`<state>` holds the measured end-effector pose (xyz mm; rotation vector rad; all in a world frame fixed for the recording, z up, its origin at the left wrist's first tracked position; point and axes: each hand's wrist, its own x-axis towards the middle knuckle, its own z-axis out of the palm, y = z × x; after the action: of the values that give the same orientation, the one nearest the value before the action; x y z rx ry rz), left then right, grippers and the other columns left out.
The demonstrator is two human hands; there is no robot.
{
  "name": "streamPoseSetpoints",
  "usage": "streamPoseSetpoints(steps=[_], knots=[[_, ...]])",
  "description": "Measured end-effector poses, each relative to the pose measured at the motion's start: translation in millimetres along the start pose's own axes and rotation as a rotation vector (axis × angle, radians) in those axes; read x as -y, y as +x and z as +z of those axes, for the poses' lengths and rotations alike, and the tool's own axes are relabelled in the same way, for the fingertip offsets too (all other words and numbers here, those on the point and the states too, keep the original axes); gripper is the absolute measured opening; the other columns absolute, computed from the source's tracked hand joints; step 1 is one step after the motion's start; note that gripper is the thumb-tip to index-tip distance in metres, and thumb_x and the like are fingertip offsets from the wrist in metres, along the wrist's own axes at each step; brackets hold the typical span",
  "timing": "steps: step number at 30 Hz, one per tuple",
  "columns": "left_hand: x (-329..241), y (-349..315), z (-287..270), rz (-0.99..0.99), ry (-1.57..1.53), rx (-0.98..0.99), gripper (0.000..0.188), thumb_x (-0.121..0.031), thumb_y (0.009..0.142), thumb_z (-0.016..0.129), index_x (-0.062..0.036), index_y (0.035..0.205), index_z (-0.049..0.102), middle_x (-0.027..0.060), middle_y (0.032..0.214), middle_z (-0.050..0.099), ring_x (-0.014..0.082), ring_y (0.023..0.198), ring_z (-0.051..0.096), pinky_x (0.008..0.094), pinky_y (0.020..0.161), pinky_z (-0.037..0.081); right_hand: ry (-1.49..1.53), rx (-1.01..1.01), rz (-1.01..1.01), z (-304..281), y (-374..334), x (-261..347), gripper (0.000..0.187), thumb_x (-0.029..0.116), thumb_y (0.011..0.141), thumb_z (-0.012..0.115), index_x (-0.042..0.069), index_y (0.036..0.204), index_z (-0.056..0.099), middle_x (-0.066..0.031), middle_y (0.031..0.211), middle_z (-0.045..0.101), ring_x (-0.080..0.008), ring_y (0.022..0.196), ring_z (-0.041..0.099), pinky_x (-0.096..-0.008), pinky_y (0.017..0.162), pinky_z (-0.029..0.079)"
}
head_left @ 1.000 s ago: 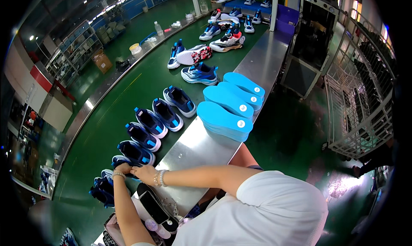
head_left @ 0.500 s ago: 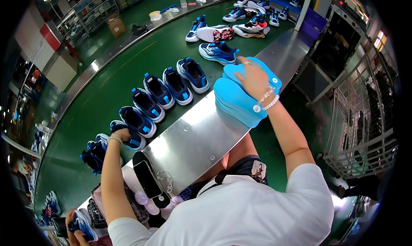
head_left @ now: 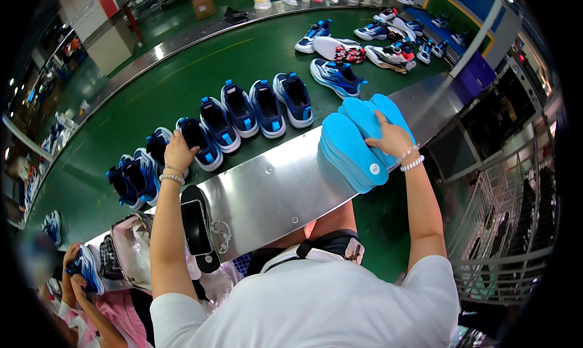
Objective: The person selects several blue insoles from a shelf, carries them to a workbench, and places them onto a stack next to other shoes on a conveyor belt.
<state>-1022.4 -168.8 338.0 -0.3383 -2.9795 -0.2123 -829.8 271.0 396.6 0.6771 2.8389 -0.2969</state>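
Got a huge green worktable [head_left: 182, 87] curving across most of the view, with a shiny metal ledge [head_left: 273, 190] along the near side. Off to the right, a big wire cart [head_left: 510, 260] standing on the floor. Down in the lower left, a co-worker in pink [head_left: 118, 314], both hands on a blue-and-white shoe [head_left: 90, 269], plus an open pale pink bag [head_left: 129, 257] just beside. Now for the good stuff: a long row of navy shoes [head_left: 267, 108] on the green top right by the ledge, openings up, white soles, bright blue tabs. Past the right end of the row, a lone white-and-blue shoe [head_left: 337, 78], near some stacks of bright blue insoles [head_left: 349, 145] sitting on the ledge. On top of those insoles, the right hand [head_left: 392, 137], thumb and index finger spread pretty wide, can't tell if actually gripping one. Over at the row, the left hand [head_left: 178, 152] touching the side of a navy shoe, thumb apart from the fingers and reaching over the opening, can't tell if pinching or just resting. Close to the left forearm, a flat black phone-looking thing [head_left: 197, 223] lying on the metal. Smallest of all, pale beaded bracelets [head_left: 413, 163] on both wrists
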Motion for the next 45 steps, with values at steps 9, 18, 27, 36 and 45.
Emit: streamPoseSetpoints(steps=[9,18,27,36,45], knots=[[24,27,53,-0.067,-0.499,-0.379,0.029,-0.026,0.08,0.05,0.0005,0.09,0.057,0.0233,0.074,0.057,0.0392,0.074,0.055,0.0438,0.066,0.043,-0.066,-0.484,-0.139,-41,-23,41,0.057,0.037,0.077,0.055,0.007,0.122,0.038,-0.0186,0.075,0.059,-0.0314,0.07,0.059,-0.0389,0.061,0.046],[41,26,39,-0.185,-0.603,-0.15,0.042,-0.04,0.081,0.046,0.0002,0.076,0.058,0.0232,0.075,0.057,0.0391,0.075,0.055,0.0437,0.067,0.043,0.365,0.088,-0.837,-24,-5,220,0.034,0.031,0.076,0.056,0.004,0.097,0.056,-0.0109,0.066,0.058,-0.0209,0.065,0.058,-0.0322,0.056,0.044],[34,22,24,-0.261,-0.808,-0.053,0.041,-0.036,0.08,0.052,0.0029,0.069,0.06,0.0141,0.054,0.057,0.0219,0.05,0.06,0.0306,0.048,0.047,0.524,0.849,-0.443,42,76,361,0.022,0.03,0.069,0.063,0.01,0.079,0.061,-0.0098,0.062,0.062,-0.013,0.042,0.055,-0.0231,0.032,0.031],[44,20,35,-0.246,-0.791,-0.11,0.041,-0.039,0.078,0.051,-0.0004,0.068,0.062,0.0149,0.055,0.057,0.0277,0.055,0.059,0.0341,0.054,0.045,0.338,0.632,-0.8,62,61,373,0.024,0.024,0.074,0.058,0.0,0.075,0.061,-0.0097,0.067,0.063,-0.0156,0.054,0.061,-0.0269,0.046,0.044],[44,19,26,-0.293,-0.758,-0.066,0.044,-0.045,0.074,0.055,-0.0016,0.073,0.063,0.0166,0.06,0.057,0.0293,0.058,0.057,0.0347,0.055,0.043,0.192,0.418,-0.66,74,63,387,0.024,0.021,0.075,0.051,0.001,0.078,0.063,-0.0127,0.067,0.063,-0.0207,0.062,0.062,-0.033,0.057,0.047]])
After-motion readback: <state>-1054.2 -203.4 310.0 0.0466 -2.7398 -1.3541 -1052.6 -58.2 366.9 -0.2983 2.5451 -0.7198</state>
